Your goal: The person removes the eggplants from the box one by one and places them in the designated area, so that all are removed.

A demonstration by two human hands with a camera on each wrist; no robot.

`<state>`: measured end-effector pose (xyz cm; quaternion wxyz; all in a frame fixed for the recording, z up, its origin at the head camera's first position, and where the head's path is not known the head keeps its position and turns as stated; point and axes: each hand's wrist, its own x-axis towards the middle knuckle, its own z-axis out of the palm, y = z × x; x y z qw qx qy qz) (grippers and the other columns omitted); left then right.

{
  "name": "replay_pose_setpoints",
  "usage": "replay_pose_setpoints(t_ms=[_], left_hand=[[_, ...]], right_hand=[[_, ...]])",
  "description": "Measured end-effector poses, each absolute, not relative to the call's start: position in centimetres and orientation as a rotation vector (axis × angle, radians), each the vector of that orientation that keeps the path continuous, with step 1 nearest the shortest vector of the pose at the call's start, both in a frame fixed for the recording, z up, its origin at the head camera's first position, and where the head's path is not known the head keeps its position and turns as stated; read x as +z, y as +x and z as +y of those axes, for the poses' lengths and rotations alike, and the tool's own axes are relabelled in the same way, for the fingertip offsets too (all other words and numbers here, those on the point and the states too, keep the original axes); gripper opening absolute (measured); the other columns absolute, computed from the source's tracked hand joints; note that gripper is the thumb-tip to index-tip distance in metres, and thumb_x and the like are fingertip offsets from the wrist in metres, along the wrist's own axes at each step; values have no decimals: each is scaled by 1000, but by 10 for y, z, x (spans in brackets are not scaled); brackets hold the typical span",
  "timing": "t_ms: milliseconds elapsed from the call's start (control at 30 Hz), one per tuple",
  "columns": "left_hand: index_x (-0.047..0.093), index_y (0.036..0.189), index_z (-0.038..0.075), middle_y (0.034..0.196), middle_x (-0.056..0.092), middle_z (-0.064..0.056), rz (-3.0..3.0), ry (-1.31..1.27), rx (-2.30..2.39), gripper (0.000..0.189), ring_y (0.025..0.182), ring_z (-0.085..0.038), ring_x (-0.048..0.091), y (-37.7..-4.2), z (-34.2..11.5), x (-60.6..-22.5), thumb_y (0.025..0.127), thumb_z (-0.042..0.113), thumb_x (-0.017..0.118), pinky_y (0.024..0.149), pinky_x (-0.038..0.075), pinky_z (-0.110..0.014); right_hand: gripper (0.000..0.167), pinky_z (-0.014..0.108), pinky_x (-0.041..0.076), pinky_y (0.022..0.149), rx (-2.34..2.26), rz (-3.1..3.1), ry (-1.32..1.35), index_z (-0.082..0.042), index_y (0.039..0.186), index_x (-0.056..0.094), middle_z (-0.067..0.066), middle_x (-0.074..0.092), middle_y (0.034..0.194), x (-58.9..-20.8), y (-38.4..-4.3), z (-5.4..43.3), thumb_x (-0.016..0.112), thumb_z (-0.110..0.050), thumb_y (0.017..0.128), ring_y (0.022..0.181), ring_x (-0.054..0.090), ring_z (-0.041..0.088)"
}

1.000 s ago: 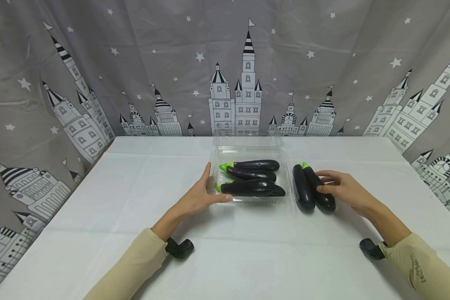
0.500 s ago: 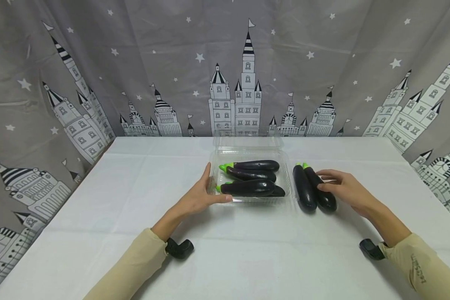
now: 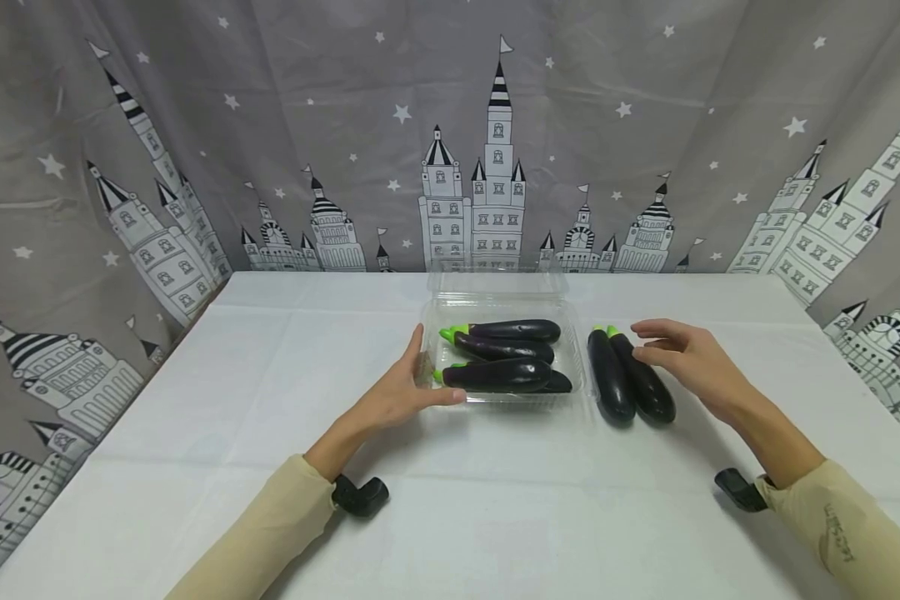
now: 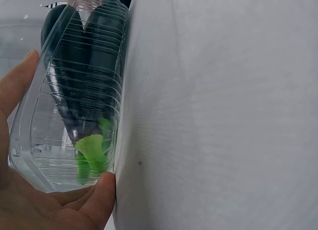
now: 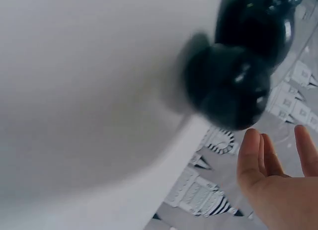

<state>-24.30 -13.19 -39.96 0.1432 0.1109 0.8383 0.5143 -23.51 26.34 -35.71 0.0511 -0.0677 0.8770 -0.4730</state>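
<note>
A clear plastic container [image 3: 581, 379] with its lid raised holds several dark eggplants [image 3: 495, 376] with green stem ends. My left hand [image 3: 393, 393] grips its near left corner, thumb along the front and fingers along the left side. In the left wrist view the fingertips [image 4: 105, 183] touch the clear wall. Two more eggplants lie side by side on the table to the right of the container, the left one [image 3: 610, 379] next to the right one [image 3: 645, 382]. Just right of them my right hand [image 3: 693, 362] hovers with relaxed fingers, holding nothing; the right wrist view shows a gap.
A white cloth covers the table [image 3: 495, 517]. Behind stands a grey curtain [image 3: 330, 108] printed with castles and stars. The container's clear lid [image 3: 495, 281] stands up at the table's back edge. Black wrist devices sit under both sleeves.
My right hand has lifted slightly up and away from the right-hand loose eggplant, which it was touching. The two loose eggplants have shifted a little to the right. My left hand stays put.
</note>
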Motion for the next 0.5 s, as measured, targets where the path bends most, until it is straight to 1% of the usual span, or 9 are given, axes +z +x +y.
replay_pose_setpoints(t_ms=[167,300,400,500], left_hand=[[-12,158,18,164,4,-14,2405,333,1503,127,149,-27,2,-244,-131,-400,78,44,82,116,8,-56],[-13,158,18,163,5,-15,2394,342,1522,126,148,-27,2,-245,-132,-401,79,41,82,116,7,-55],[-12,158,18,163,5,-15,2400,336,1518,126,148,-28,3,-245,-132,-402,78,41,82,116,7,-55],[-12,158,18,164,4,-15,2407,331,1514,126,148,-28,2,-245,-132,-402,78,42,83,116,7,-55]], right_hand=[[50,58,37,102,-1426,2682,-240,3,139,50,27,53,134,-350,-234,251,64,-21,97,123,50,40],[47,51,44,98,-1426,2680,-297,3,136,53,24,57,131,-347,-233,241,65,-18,95,121,53,37],[46,46,45,97,-1415,2675,-350,3,135,54,22,59,130,-345,-232,233,65,-18,95,117,56,32],[47,46,45,97,-1407,2659,-406,2,136,54,21,59,131,-344,-231,225,66,-19,95,115,57,31]])
